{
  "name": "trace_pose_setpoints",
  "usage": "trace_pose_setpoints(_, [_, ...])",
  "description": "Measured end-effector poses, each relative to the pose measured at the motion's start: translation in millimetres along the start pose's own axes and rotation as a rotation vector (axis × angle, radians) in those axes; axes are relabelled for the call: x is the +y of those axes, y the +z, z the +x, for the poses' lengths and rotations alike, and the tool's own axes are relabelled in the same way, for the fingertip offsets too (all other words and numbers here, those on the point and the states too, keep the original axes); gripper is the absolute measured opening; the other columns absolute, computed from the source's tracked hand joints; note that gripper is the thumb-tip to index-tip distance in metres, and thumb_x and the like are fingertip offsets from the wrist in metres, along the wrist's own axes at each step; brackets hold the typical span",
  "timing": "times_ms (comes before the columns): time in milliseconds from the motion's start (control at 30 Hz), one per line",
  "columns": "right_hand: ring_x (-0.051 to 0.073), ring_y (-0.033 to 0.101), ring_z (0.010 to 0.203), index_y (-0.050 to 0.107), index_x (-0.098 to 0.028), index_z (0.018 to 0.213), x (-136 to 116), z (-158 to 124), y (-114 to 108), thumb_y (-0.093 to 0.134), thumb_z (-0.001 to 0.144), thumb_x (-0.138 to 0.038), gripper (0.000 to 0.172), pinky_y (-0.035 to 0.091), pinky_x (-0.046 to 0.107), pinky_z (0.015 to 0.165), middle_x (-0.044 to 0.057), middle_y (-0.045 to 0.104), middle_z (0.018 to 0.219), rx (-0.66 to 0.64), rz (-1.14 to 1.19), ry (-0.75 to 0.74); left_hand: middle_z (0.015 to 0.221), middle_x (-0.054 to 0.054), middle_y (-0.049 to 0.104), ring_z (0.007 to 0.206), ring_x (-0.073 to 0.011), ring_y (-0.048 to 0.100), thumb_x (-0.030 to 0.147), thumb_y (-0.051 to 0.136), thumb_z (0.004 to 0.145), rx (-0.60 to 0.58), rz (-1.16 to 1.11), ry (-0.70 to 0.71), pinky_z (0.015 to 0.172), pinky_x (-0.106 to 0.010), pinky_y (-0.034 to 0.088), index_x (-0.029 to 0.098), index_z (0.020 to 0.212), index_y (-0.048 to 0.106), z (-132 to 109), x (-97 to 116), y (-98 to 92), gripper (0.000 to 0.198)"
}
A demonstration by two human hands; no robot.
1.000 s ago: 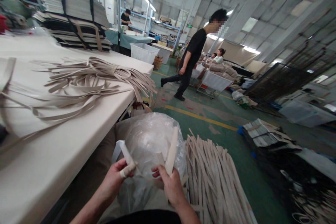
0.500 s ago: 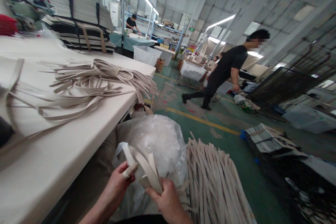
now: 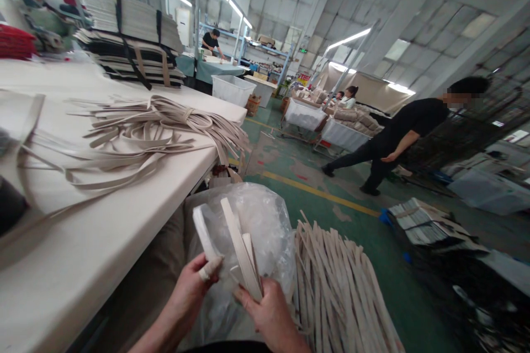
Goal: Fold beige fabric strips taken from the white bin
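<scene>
My left hand point(image 3: 194, 281) is closed on a white strip point(image 3: 203, 230), which sticks up past a thumb with a pale wrapping round it. Pinched in my right hand point(image 3: 267, 306) are beige fabric straps point(image 3: 239, 242), their ends pointing up and away from me. The two hands are a little apart, in front of a clear plastic bag point(image 3: 256, 215). To the right of the bag lies a thick row of beige straps point(image 3: 339, 292). More straps, gathered in a loose bundle point(image 3: 165, 121), lie on the table to the left.
The pale table point(image 3: 103, 220) runs along my left, with stacked, strapped panels point(image 3: 132, 38) at its back. A person in black point(image 3: 406, 132) walks on the green floor point(image 3: 290, 176). White bins point(image 3: 304, 113) stand farther off, and a strapped pile point(image 3: 426, 223) lies at right.
The straps in my right hand now stand straighter and apart from the white strip, where before they curved close to it. The walking person has moved right and nearer.
</scene>
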State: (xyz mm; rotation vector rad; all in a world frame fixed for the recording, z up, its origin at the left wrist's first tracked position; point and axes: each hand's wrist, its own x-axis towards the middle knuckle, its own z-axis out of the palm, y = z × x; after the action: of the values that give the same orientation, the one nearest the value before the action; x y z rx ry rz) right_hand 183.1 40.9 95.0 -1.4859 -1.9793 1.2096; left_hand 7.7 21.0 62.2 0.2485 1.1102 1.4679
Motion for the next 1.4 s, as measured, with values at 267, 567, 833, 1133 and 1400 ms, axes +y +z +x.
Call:
trace_pose_setpoints(267, [0.016, 0.060, 0.060, 0.072, -0.013, 0.079, -7, 4, 4, 0.063, 0.084, -0.046, 0.035, 0.046, 0.021, 0.054, 0.004, 0.066, 0.064, 0.036, 0.013, -0.002, 0.064, -0.002, 0.062, 0.057, -0.0105, 0.042, 0.048, 0.090, 0.046, -0.064, 0.087, -0.039, 0.055, -0.021, 0.039, 0.015, 0.075, 0.078, -10, -6, 5.9, 0.046])
trace_pose_setpoints(567, [0.019, 0.063, 0.062, 0.073, -0.014, 0.075, -1, 6, 7, 0.065, 0.083, -0.042, 0.030, 0.046, 0.024, 0.057, 0.004, 0.069, 0.065, 0.026, 0.000, -0.018, 0.060, -0.002, 0.060, 0.059, -0.0145, 0.045, 0.048, 0.088, 0.048, -0.059, 0.144, 0.051, 0.058, -0.025, 0.039, 0.015, 0.070, 0.077, -6, -3, 2.6, 0.041])
trace_pose_setpoints(833, [0.018, 0.061, 0.059, 0.074, -0.013, 0.079, -4, 7, 4, 0.065, 0.082, -0.041, 0.030, 0.045, 0.024, 0.053, 0.005, 0.068, 0.064, 0.016, 0.000, 0.009, 0.073, -0.003, 0.069, 0.072, -0.0190, 0.054, 0.043, 0.085, 0.058, -0.041, 0.173, 0.137, 0.070, -0.026, 0.043, 0.019, 0.083, 0.079, -4, 0, -4.1, 0.035])
trace_pose_setpoints(1133, [0.017, 0.060, 0.059, 0.071, -0.015, 0.075, -2, 7, 4, 0.064, 0.083, -0.038, 0.025, 0.044, 0.024, 0.055, 0.002, 0.066, 0.062, 0.021, -0.010, -0.025, 0.068, -0.004, 0.067, 0.065, -0.0166, 0.052, 0.046, 0.087, 0.054, -0.069, 0.174, 0.085, 0.064, -0.026, 0.043, 0.017, 0.079, 0.079, 0, -11, -5.7, 0.039])
trace_pose_setpoints(1400, [0.017, 0.060, 0.059, 0.071, -0.015, 0.074, -6, 9, 5, 0.063, 0.084, -0.039, 0.027, 0.042, 0.023, 0.055, 0.003, 0.067, 0.064, 0.046, -0.004, -0.053, 0.058, -0.002, 0.063, 0.062, -0.0188, 0.053, 0.048, 0.087, 0.052, -0.128, 0.210, 0.047, 0.063, -0.028, 0.045, 0.017, 0.072, 0.078, -6, -17, 1.2, 0.038])
